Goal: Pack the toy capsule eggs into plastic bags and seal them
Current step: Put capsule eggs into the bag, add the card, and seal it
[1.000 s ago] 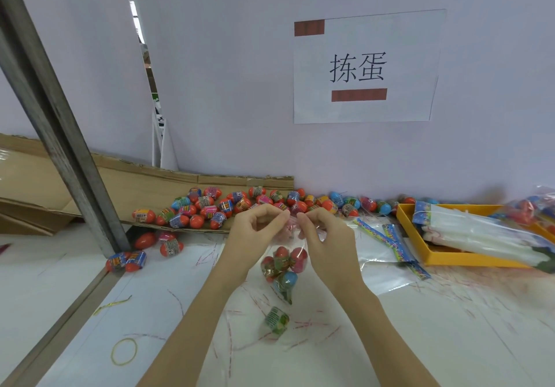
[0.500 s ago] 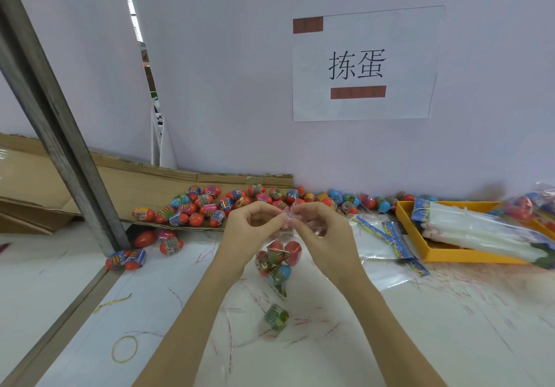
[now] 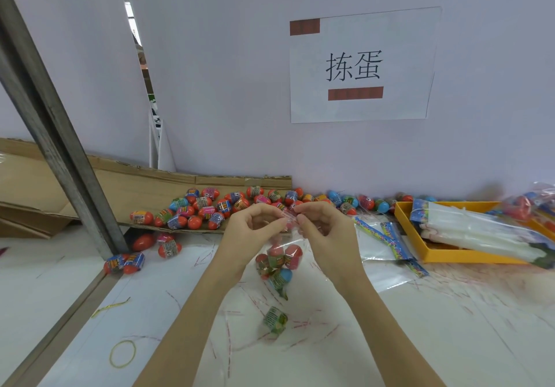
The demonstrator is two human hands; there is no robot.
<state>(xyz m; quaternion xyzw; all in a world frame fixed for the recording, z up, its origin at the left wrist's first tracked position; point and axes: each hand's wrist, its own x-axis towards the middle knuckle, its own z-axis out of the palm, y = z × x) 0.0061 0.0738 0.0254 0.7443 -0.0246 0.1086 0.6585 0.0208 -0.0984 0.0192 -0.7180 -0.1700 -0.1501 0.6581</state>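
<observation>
A clear plastic bag (image 3: pixel 277 262) with several red, green and blue capsule eggs hangs above the white table. My left hand (image 3: pixel 250 230) and my right hand (image 3: pixel 322 230) both pinch the bag's gathered top between fingers and thumbs, close together. One green-wrapped egg (image 3: pixel 275 319) lies loose on the table under the bag. A pile of loose capsule eggs (image 3: pixel 216 206) spreads over the cardboard sheet and along the wall behind my hands.
A yellow tray (image 3: pixel 435 254) holding stacked clear bags sits at the right. Flat bags with colourful headers (image 3: pixel 387 242) lie beside it. A grey metal post (image 3: pixel 54 134) slants on the left. A yellow rubber band (image 3: pixel 122 353) lies near the front. Filled bags (image 3: pixel 537 203) sit far right.
My hands with the bag have lifted slightly and their fingertips have shifted at the bag's top. The eggs on the table have not moved.
</observation>
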